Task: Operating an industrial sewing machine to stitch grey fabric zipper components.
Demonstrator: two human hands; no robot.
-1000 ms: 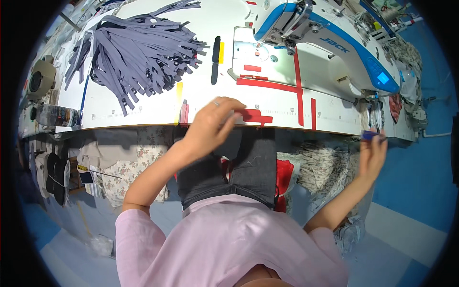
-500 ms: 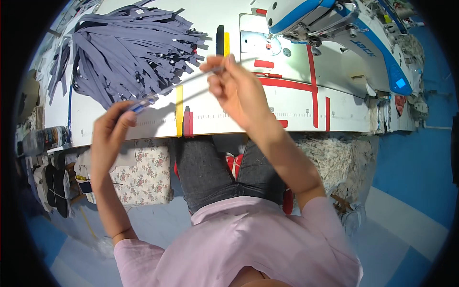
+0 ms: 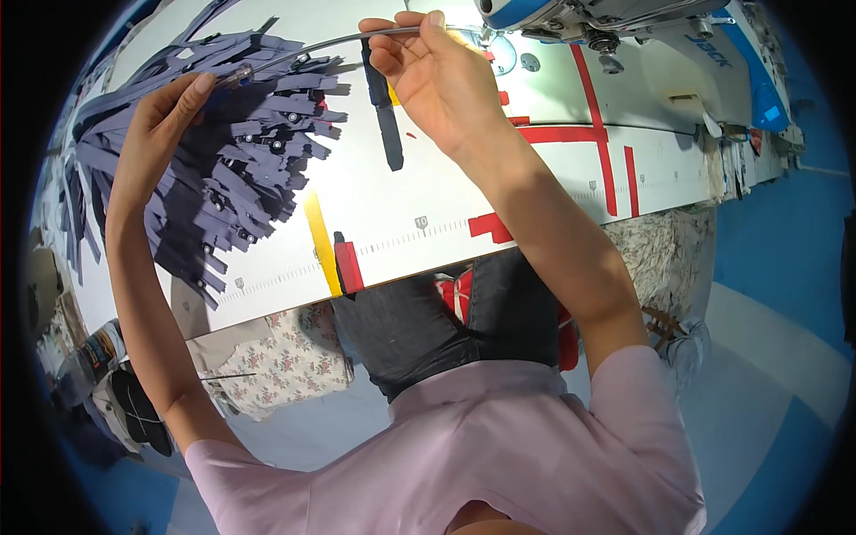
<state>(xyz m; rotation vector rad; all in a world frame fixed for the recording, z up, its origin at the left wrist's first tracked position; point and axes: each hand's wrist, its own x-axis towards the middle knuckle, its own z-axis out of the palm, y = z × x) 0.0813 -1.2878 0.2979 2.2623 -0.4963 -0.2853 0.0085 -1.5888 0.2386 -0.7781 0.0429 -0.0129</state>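
Note:
A long grey strip (image 3: 325,42), by its look a zipper, runs between my hands in a shallow arc, seen nearly edge-on. My left hand (image 3: 160,129) pinches its left end over the pile, where a small shiny piece shows beside the fingertips. Farther along, my right hand (image 3: 450,89) grips the strip between thumb and fingers, close to the sewing machine (image 3: 571,22). The strip's right end reaches toward the needle area, partly hidden there. Beneath my left hand spreads a fanned pile of grey strips (image 3: 241,152) with small shiny parts near their ends.
The white worktable (image 3: 428,192) carries red tape (image 3: 557,135), yellow tape (image 3: 322,241), black tape (image 3: 385,134) and a printed ruler scale along its front edge. Floral cloth (image 3: 285,361) hangs below at the left. Pale fabric (image 3: 664,259) is heaped below at the right.
Both hands have moved away from me, carrying the strip; the left also went left over the pile, the right toward the machine's needle area. The head view has tilted and shifted.

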